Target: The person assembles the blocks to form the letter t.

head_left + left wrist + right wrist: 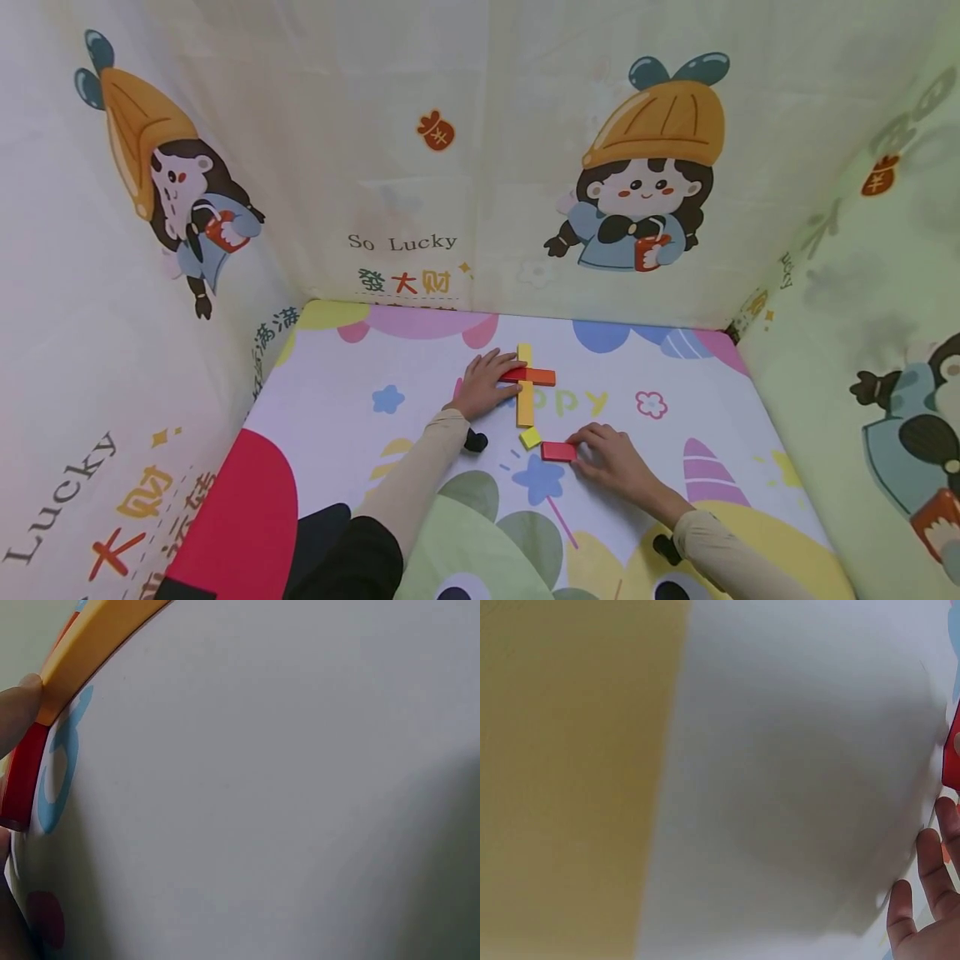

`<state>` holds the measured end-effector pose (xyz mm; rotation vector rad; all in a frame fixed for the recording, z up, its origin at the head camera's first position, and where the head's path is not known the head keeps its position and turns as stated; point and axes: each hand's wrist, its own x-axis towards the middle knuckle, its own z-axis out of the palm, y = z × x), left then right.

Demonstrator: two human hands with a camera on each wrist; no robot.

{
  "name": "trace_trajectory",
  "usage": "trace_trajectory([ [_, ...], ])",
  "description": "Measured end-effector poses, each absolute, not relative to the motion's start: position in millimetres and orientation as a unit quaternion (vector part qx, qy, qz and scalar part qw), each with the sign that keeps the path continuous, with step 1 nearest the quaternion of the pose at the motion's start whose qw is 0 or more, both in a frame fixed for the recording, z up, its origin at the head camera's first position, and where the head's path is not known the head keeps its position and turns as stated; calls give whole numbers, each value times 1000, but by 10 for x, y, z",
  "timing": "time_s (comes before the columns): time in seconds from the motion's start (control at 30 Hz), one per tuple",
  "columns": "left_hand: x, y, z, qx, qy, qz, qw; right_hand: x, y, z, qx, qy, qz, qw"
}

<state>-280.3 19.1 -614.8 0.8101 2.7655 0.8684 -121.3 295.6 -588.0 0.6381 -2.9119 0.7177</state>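
Several blocks lie in a cross on the mat: a yellow block [524,353] at the far end, a red block [513,375] on the left, an orange block [542,377] on the right and a yellow-orange block [525,407] nearest me. My left hand [483,385] holds the cross's red block between thumb and fingers. Its thumb [21,709] also touches the yellow-orange block's end in the left wrist view. Closer to me, my right hand [611,457] pinches the right end of another red block [558,452]. A small yellow block [530,438] sits between that block and the cross.
The blocks lie on a white printed mat [450,450] with cartoon shapes and letters. Pale printed cloth walls [510,192] enclose its back and sides. A black-covered knee or sleeve [352,558] shows at the lower left, beside a red printed area [240,517].
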Motion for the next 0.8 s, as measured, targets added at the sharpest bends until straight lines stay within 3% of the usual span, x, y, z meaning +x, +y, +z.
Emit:
trace_trajectory([
  [0.53,-2787,172,-6036,263,909,312,82,-1200,2944,-5892,210,-951,221,57],
  [0.8,-2683,153,-6051,223,913,340,30,-1188,2901,-5882,188,-956,219,47],
])
